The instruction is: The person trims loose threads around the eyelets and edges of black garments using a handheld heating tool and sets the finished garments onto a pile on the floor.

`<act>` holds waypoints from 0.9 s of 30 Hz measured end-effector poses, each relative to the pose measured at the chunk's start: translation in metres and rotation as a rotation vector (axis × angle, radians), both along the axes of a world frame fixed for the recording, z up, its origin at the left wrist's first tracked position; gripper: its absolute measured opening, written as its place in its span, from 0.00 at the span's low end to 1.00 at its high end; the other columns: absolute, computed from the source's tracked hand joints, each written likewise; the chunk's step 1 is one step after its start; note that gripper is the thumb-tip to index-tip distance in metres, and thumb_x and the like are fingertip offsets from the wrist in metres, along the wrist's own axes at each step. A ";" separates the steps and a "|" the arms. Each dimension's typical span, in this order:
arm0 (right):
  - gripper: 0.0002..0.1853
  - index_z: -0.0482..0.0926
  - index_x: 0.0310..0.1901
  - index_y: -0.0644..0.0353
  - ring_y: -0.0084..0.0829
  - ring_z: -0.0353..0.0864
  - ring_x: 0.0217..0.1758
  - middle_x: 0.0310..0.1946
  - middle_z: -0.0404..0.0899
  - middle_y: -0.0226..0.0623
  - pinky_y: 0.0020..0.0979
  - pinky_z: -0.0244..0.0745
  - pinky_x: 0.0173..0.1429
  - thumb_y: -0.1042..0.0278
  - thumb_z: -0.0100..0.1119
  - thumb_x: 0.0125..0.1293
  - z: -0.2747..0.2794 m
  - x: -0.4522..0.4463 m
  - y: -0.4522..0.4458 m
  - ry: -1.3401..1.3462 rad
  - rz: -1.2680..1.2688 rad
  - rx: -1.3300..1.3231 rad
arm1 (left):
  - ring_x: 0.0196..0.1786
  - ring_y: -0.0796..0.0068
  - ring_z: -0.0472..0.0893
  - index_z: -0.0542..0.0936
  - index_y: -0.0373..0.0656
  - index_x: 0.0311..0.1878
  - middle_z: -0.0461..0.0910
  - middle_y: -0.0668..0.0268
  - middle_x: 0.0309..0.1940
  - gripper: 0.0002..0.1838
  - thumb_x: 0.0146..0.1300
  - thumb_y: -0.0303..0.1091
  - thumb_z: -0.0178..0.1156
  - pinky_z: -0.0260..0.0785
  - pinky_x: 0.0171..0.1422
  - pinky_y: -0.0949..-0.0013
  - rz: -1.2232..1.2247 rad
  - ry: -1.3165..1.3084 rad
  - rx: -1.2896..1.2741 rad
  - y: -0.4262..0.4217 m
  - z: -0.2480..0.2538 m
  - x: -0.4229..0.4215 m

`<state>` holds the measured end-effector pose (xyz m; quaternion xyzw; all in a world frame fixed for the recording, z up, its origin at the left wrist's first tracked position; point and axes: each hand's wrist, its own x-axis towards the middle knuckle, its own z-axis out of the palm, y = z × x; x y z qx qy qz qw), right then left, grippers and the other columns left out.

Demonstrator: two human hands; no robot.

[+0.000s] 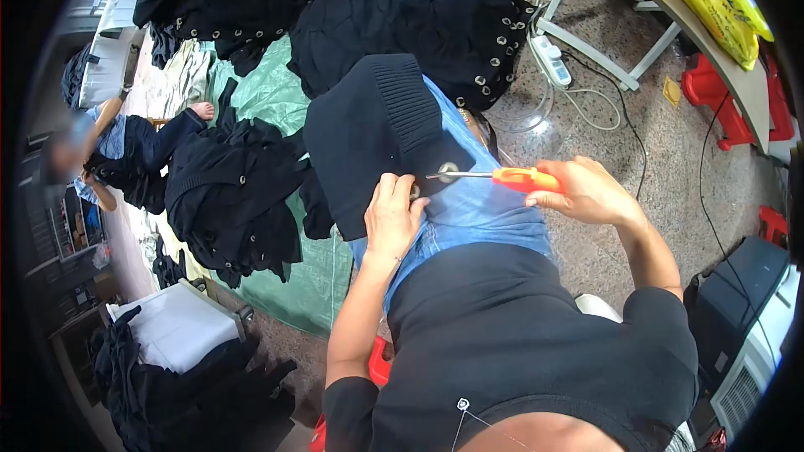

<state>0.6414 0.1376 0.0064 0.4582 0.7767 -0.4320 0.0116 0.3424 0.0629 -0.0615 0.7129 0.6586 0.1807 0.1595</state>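
A black knit garment [356,130] with a ribbed band lies across my lap, over light blue jeans [477,209]. My left hand [391,209] grips the garment's edge, its fingers bent beside a round shiny button [414,192]. My right hand [586,188] is closed around the handle of an orange-handled tool [523,178] with a thin metal shaft; I cannot tell its exact kind. The shaft points left towards my left hand, and its front part overlaps another round button [448,172] at the garment's edge. Whether the tip touches the cloth cannot be made out.
Heaps of black buttoned garments [402,25] lie ahead and to the left [234,192], partly on a green sheet [322,285]. Another person [126,142] sits at far left. A power strip [550,61] with cables lies right, near a table [720,59] and red stool [712,88].
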 end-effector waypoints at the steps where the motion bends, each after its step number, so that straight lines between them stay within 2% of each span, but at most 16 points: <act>1: 0.29 0.81 0.43 0.58 0.52 0.83 0.32 0.21 0.80 0.46 0.48 0.74 0.40 0.34 0.58 0.64 0.002 0.000 0.000 -0.030 0.014 0.013 | 0.31 0.62 0.78 0.78 0.39 0.42 0.72 0.60 0.34 0.17 0.48 0.24 0.72 0.71 0.36 0.62 -0.018 0.007 0.033 0.001 -0.005 -0.003; 6: 0.30 0.81 0.41 0.59 0.55 0.82 0.30 0.20 0.79 0.49 0.51 0.74 0.36 0.33 0.57 0.63 -0.002 -0.007 -0.006 -0.062 0.080 0.021 | 0.26 0.68 0.76 0.74 0.38 0.36 0.71 0.61 0.32 0.17 0.44 0.19 0.72 0.70 0.33 0.64 0.051 -0.136 -0.071 -0.004 -0.011 -0.011; 8: 0.30 0.81 0.41 0.59 0.55 0.82 0.30 0.20 0.79 0.49 0.51 0.74 0.37 0.33 0.57 0.63 -0.002 -0.011 -0.006 -0.068 0.081 0.008 | 0.31 0.57 0.77 0.73 0.40 0.37 0.72 0.60 0.33 0.20 0.43 0.20 0.73 0.70 0.35 0.58 0.068 -0.170 -0.118 -0.006 -0.011 -0.012; 12: 0.30 0.81 0.41 0.58 0.54 0.83 0.30 0.20 0.79 0.48 0.50 0.74 0.37 0.34 0.57 0.64 -0.004 -0.014 -0.005 -0.091 0.103 0.003 | 0.31 0.59 0.77 0.71 0.40 0.37 0.72 0.60 0.34 0.22 0.42 0.21 0.75 0.70 0.35 0.58 0.083 -0.150 -0.114 -0.005 -0.012 -0.011; 14: 0.29 0.81 0.41 0.58 0.53 0.83 0.30 0.20 0.79 0.47 0.49 0.74 0.36 0.34 0.58 0.64 0.003 -0.012 -0.004 -0.045 0.052 -0.010 | 0.31 0.59 0.78 0.73 0.40 0.42 0.72 0.60 0.35 0.24 0.42 0.21 0.75 0.71 0.36 0.60 0.073 -0.175 -0.133 -0.003 -0.011 -0.009; 16: 0.28 0.80 0.41 0.58 0.51 0.83 0.29 0.19 0.79 0.46 0.48 0.73 0.36 0.35 0.58 0.64 0.010 -0.005 -0.003 0.022 -0.061 0.003 | 0.31 0.61 0.78 0.76 0.40 0.48 0.73 0.60 0.37 0.27 0.43 0.24 0.76 0.73 0.37 0.61 0.084 -0.290 -0.057 0.002 0.003 0.000; 17: 0.28 0.80 0.41 0.58 0.51 0.83 0.28 0.19 0.78 0.45 0.47 0.73 0.36 0.35 0.59 0.64 0.013 -0.001 -0.003 0.040 -0.124 0.027 | 0.30 0.64 0.78 0.78 0.40 0.51 0.73 0.61 0.37 0.26 0.46 0.27 0.76 0.74 0.35 0.63 0.023 -0.217 0.057 0.004 0.005 0.001; 18: 0.24 0.78 0.43 0.59 0.55 0.81 0.32 0.24 0.79 0.50 0.48 0.71 0.37 0.42 0.63 0.63 0.019 0.003 0.000 -0.009 -0.162 -0.047 | 0.30 0.66 0.77 0.79 0.40 0.49 0.74 0.61 0.37 0.24 0.48 0.28 0.75 0.74 0.35 0.64 0.014 -0.264 0.065 0.007 0.013 0.008; 19: 0.24 0.78 0.43 0.59 0.55 0.81 0.32 0.24 0.79 0.50 0.48 0.71 0.37 0.42 0.63 0.63 0.020 0.005 0.000 -0.016 -0.170 -0.046 | 0.29 0.67 0.77 0.79 0.39 0.48 0.74 0.61 0.37 0.21 0.49 0.29 0.75 0.73 0.34 0.64 0.007 -0.311 0.074 0.009 0.019 0.017; 20: 0.24 0.78 0.43 0.59 0.55 0.81 0.33 0.24 0.79 0.50 0.48 0.71 0.37 0.42 0.63 0.63 0.021 0.008 0.000 -0.052 -0.162 -0.033 | 0.28 0.77 0.74 0.82 0.38 0.45 0.75 0.64 0.36 0.18 0.49 0.25 0.75 0.71 0.33 0.74 0.008 -0.368 0.036 0.012 0.015 0.023; 24: 0.26 0.79 0.44 0.59 0.55 0.80 0.33 0.23 0.79 0.50 0.49 0.71 0.37 0.41 0.62 0.63 0.016 0.016 -0.003 -0.130 -0.088 0.033 | 0.30 0.79 0.77 0.81 0.37 0.41 0.76 0.64 0.37 0.14 0.51 0.23 0.73 0.74 0.33 0.74 -0.036 -0.421 -0.018 0.020 0.003 0.030; 27: 0.26 0.80 0.44 0.60 0.55 0.80 0.32 0.22 0.78 0.51 0.49 0.72 0.37 0.40 0.62 0.63 0.020 0.017 -0.003 -0.155 -0.048 0.031 | 0.37 0.77 0.83 0.78 0.33 0.36 0.75 0.63 0.37 0.12 0.50 0.17 0.71 0.81 0.38 0.75 0.031 -0.542 -0.101 0.017 0.002 0.030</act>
